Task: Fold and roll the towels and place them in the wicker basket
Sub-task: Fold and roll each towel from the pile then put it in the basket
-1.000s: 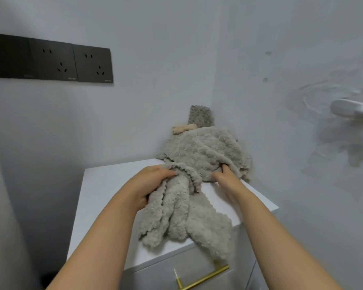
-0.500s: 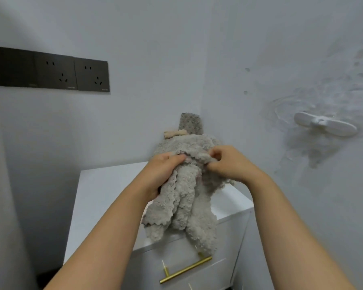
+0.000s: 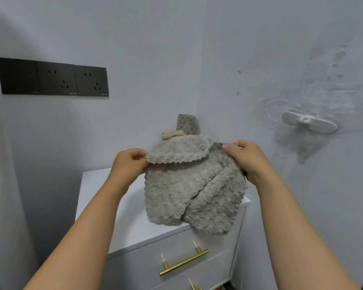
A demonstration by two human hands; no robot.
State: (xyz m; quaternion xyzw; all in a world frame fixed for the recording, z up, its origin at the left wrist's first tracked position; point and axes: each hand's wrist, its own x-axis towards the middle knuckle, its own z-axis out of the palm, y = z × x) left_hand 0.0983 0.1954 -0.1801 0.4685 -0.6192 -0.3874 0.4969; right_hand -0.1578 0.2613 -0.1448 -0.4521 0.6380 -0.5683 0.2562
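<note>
White counter in a wall corner, drawers below

The counter (image 3: 113, 206) has a smooth white top. Toward 3 o'clock the lower lobes of a grey towel (image 3: 182, 191) reach it, and one hangs over the front edge above a brass handle (image 3: 183, 262). At 12 o'clock a darker grey towel (image 3: 188, 124) and a beige piece (image 3: 172, 135) show behind, where they rest hidden.

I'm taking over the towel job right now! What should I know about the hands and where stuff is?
Left hand: pinches the grey towel's top left corner.
Right hand: pinches its top right edge.
The grey towel hangs spread between them over the white cabinet. Another grey cloth shows behind it, by the wall. No wicker basket is in view.
Done: towel held up and opened.
Left: fold, roll, put in basket.
</note>
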